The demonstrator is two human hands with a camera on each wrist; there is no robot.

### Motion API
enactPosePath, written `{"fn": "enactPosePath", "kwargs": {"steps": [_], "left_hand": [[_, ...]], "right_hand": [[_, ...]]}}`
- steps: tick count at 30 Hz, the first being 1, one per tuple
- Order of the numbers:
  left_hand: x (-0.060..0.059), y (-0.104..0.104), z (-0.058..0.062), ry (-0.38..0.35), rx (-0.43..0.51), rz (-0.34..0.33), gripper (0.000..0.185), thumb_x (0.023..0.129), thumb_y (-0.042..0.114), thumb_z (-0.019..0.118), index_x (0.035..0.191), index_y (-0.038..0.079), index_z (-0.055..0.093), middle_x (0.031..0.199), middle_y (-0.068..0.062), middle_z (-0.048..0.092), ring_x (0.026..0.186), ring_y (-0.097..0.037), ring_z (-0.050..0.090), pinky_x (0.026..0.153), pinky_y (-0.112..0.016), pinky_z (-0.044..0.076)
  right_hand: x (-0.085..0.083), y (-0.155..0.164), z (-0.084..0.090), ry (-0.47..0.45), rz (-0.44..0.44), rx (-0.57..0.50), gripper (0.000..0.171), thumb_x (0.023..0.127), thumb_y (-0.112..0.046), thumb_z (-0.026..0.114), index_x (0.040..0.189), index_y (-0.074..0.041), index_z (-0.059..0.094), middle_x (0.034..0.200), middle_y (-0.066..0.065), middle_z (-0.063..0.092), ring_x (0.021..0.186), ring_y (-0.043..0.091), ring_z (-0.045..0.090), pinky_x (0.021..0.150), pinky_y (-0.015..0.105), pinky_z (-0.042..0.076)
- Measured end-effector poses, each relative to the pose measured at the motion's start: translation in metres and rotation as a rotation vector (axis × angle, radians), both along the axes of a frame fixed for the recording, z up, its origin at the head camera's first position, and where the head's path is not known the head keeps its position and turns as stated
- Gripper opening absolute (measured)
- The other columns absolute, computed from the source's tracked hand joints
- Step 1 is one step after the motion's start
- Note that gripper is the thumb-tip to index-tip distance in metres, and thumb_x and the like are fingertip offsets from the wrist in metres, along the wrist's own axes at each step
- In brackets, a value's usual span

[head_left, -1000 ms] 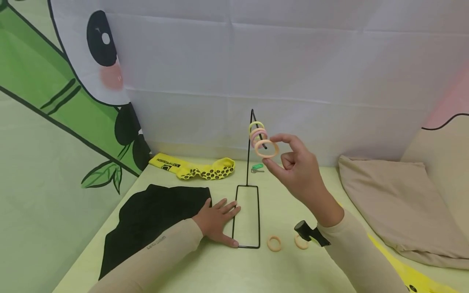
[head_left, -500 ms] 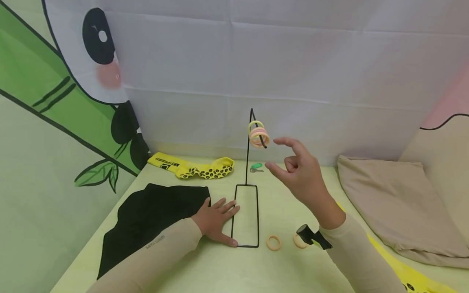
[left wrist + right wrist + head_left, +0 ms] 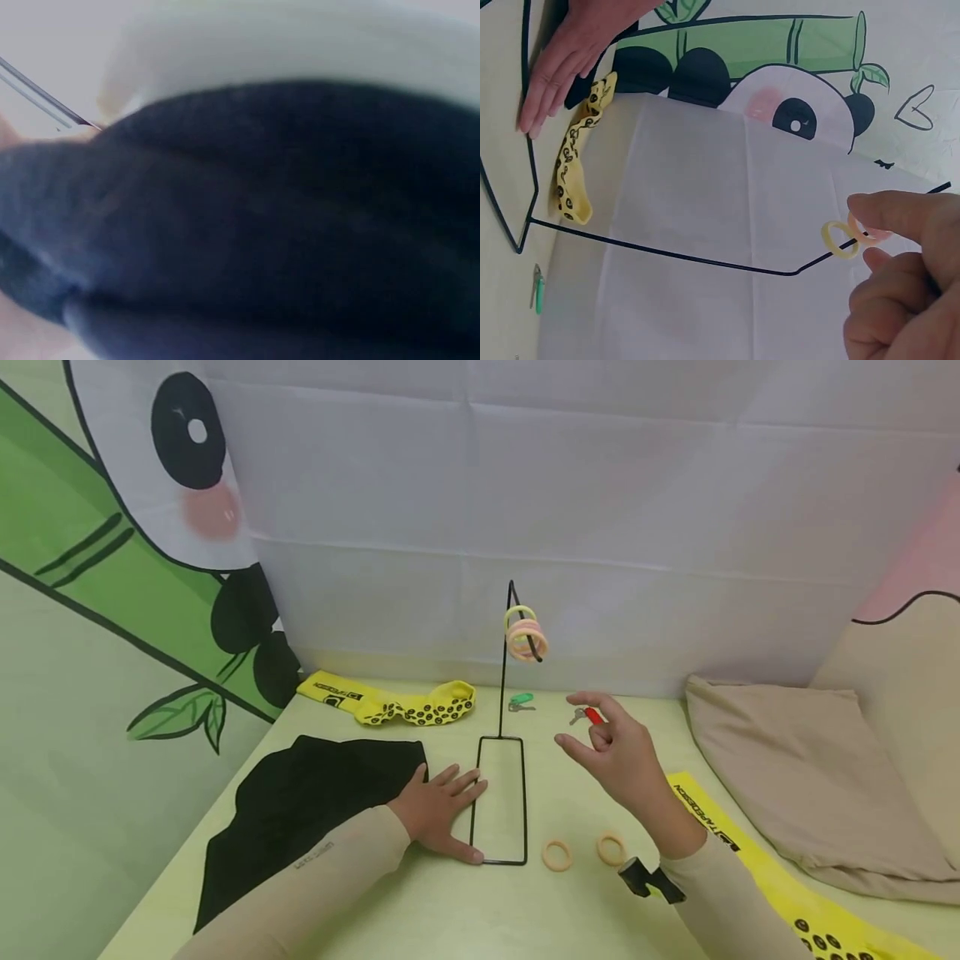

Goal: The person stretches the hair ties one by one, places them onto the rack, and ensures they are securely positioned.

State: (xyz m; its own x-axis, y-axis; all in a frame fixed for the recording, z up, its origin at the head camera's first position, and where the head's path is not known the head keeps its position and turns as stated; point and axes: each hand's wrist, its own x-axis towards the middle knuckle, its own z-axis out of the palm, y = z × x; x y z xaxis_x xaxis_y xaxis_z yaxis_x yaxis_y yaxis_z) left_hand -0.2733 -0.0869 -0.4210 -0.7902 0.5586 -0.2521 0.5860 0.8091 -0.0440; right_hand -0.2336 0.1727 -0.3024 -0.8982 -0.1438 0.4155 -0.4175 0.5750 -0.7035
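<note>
Released, right hand point(image 3: 618, 756) hangs loosely curled below the rings point(image 3: 525, 637) on their stand point(image 3: 501, 793).

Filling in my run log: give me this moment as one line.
left hand: flat beside wire stand base | right hand: raised, empty | rings on hook | two rings on table

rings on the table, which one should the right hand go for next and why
Probably lower the right hand to the nearer loose ring and pinch it. That hand is empty, fingers loosely curled in the air, while three rings already hang on the wire stand's hook. Two rings lie flat beside the stand's base, which the left hand presses flat against.
</note>
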Motion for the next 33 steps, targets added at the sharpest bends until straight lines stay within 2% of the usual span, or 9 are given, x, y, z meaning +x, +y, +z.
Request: {"fn": "enactPosePath", "kwargs": {"steps": [8,12,15,19,25,30,33], "left_hand": [[-0.002,-0.001,-0.002,0.001,-0.012,0.007,0.107,0.064,0.089,0.04,0.149,0.029,0.014,0.157,0.007,0.012,0.144,-0.025,0.012,0.107,-0.063,0.016],[-0.001,-0.001,-0.002,-0.004,-0.013,0.007,0.107,0.064,0.089,0.04,0.15,0.029,0.014,0.157,0.007,0.012,0.144,-0.025,0.012,0.107,-0.063,0.016],[-0.001,-0.001,-0.001,-0.008,-0.007,0.008,0.107,0.065,0.088,0.041,0.15,0.029,0.014,0.157,0.007,0.012,0.144,-0.026,0.012,0.107,-0.063,0.016],[0.0,-0.001,0.0,-0.014,0.0,0.013,0.107,0.065,0.088,0.042,0.149,0.029,0.015,0.157,0.007,0.012,0.144,-0.026,0.011,0.107,-0.063,0.015],[-0.001,-0.001,-0.001,-0.012,-0.002,0.012,0.107,0.065,0.088,0.042,0.15,0.029,0.014,0.157,0.007,0.011,0.144,-0.025,0.011,0.107,-0.062,0.015],[-0.001,0.0,-0.001,-0.009,-0.005,0.009,0.107,0.065,0.088,0.042,0.149,0.029,0.014,0.157,0.007,0.011,0.144,-0.025,0.011,0.107,-0.062,0.015],[-0.001,0.0,-0.001,-0.009,-0.001,0.008,0.106,0.065,0.087,0.043,0.149,0.028,0.015,0.157,0.006,0.012,0.144,-0.026,0.012,0.107,-0.063,0.016]], "right_hand": [[0.0,0.015,-0.022,-0.127,-0.028,0.019,0.039,0.079,-0.019,0.073,0.115,-0.015,0.058,0.051,-0.004,0.02,0.045,0.003,0.016,0.045,0.022,0.021],[0.001,0.024,-0.037,-0.237,-0.024,0.028,0.04,0.079,-0.022,0.074,0.114,-0.014,0.058,0.052,-0.005,0.021,0.045,0.004,0.017,0.044,0.023,0.023],[0.001,0.032,-0.049,-0.339,-0.012,-0.004,0.041,0.078,-0.022,0.075,0.114,-0.013,0.059,0.051,-0.005,0.021,0.045,0.007,0.017,0.042,0.022,0.021],[0.001,0.043,-0.064,-0.453,0.019,-0.056,0.044,0.076,-0.021,0.076,0.115,-0.011,0.059,0.05,-0.005,0.021,0.045,0.008,0.017,0.041,0.021,0.018],[0.002,0.06,-0.081,-0.625,0.117,-0.097,0.049,0.078,-0.018,0.074,0.121,-0.005,0.054,0.05,-0.006,0.021,0.043,0.009,0.015,0.04,0.02,0.017],[0.003,0.07,-0.094,-0.767,0.164,-0.066,0.048,0.08,-0.014,0.071,0.123,-0.005,0.051,0.05,-0.006,0.025,0.042,0.009,0.015,0.039,0.019,0.017],[0.004,0.076,-0.101,-0.811,0.174,-0.008,0.051,0.078,-0.015,0.073,0.123,-0.008,0.051,0.051,-0.005,0.028,0.041,0.009,0.016,0.039,0.019,0.018]]}}
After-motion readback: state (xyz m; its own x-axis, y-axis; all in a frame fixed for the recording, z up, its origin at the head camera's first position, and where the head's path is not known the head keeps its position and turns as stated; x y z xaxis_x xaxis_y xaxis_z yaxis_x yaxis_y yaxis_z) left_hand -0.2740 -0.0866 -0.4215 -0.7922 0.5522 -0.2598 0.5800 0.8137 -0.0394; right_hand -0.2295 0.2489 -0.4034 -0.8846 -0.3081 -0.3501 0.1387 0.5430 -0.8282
